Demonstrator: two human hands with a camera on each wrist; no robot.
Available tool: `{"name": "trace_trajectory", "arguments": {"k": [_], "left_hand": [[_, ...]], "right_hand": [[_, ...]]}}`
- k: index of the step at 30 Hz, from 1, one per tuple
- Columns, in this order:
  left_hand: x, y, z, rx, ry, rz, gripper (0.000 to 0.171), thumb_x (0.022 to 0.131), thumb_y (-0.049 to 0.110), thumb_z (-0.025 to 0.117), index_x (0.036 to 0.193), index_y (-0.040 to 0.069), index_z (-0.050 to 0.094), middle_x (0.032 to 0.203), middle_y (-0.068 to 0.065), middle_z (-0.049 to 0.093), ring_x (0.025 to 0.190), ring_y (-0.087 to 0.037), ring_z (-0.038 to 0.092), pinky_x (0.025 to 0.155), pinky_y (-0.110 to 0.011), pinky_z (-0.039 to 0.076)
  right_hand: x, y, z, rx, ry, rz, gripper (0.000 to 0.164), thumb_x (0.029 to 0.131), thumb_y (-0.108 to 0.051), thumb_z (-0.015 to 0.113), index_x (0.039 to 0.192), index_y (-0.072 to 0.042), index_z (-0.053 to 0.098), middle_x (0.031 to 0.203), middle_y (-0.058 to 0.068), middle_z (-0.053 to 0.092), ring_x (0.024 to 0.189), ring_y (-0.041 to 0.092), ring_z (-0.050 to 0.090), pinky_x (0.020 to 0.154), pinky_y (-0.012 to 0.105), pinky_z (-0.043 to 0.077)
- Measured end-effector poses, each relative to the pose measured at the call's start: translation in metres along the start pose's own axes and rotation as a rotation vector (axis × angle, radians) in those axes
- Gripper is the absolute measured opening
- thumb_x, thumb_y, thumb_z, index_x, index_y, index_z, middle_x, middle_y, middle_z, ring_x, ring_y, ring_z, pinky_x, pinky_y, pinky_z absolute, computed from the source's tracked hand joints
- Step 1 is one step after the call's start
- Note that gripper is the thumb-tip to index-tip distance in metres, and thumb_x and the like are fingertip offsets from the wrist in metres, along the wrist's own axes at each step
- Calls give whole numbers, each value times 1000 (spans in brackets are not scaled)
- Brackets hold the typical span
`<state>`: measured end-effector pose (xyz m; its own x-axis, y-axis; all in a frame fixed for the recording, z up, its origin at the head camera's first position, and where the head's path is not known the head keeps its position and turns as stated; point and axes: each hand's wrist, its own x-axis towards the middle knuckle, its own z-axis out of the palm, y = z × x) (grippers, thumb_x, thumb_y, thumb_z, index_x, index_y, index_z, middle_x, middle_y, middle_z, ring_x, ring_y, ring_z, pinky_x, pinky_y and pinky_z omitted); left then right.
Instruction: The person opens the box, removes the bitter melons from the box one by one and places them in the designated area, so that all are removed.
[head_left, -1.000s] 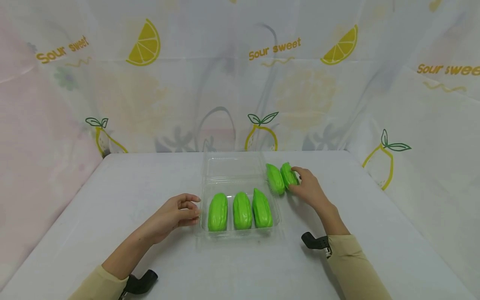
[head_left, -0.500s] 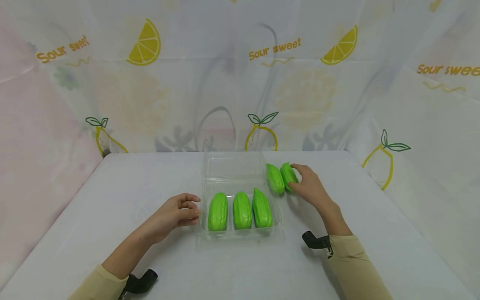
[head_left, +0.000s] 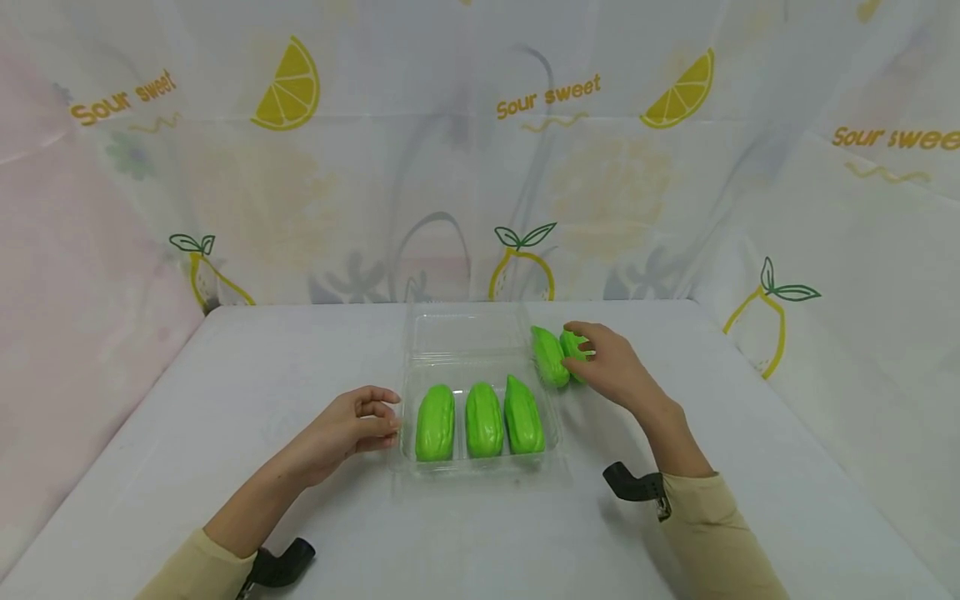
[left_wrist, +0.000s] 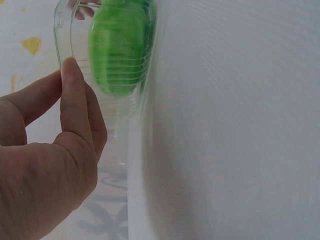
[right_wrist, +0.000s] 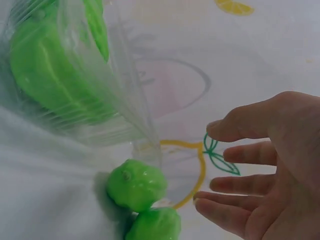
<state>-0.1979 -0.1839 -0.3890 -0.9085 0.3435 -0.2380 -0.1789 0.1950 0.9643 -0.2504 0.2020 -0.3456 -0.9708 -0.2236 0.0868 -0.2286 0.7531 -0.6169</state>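
Observation:
My left hand (head_left: 352,429) pinches the left rim of a clear plastic clamshell container (head_left: 480,467), as the left wrist view shows with fingertips (left_wrist: 71,70) at its edge. Inside the container lie three bright green, ridged, elongated fruits: left (head_left: 435,425), middle (head_left: 484,421) and right (head_left: 524,417). Two more such fruits lie outside, side by side at the container's back right: a nearer-left one (head_left: 551,358) and one (head_left: 576,343) partly hidden by my right hand (head_left: 609,367). That hand hovers over the pair with fingers apart, holding nothing in the right wrist view.
The container's hinged lid (head_left: 468,333) lies back behind it. A white cloth covers the table (head_left: 480,542). Behind and at the sides hangs a curtain (head_left: 450,167) printed with lemons. Black wrist mounts (head_left: 633,483) sit at both sleeves.
My right hand, at first with fingers around the right-hand loose fruit, has let go and moved slightly left over the pair. The left hand and container stay in place.

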Motion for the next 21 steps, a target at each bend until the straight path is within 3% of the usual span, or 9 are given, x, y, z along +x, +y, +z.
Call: {"name": "trace_trajectory", "arguments": {"k": [13,21], "left_hand": [[0,0,0,7,1,-2,47,96,6,59,136,-8,38,100,-8,53,89,-15,67,82,-24,60],[0,1,0,11,7,-9,48,96,5,60,136,-7,39,102,-9,53,89,-15,67,82,-24,60]], "right_hand": [[-14,-36,2,21,-124,-64,53,93,-27,66,143,-15,52,143,12,56,116,30,64,89,42,58],[-21,-51,9,42,-192,-89,57,92,-27,68,143,-12,51,145,8,54,116,32,64,86,39,58]]}}
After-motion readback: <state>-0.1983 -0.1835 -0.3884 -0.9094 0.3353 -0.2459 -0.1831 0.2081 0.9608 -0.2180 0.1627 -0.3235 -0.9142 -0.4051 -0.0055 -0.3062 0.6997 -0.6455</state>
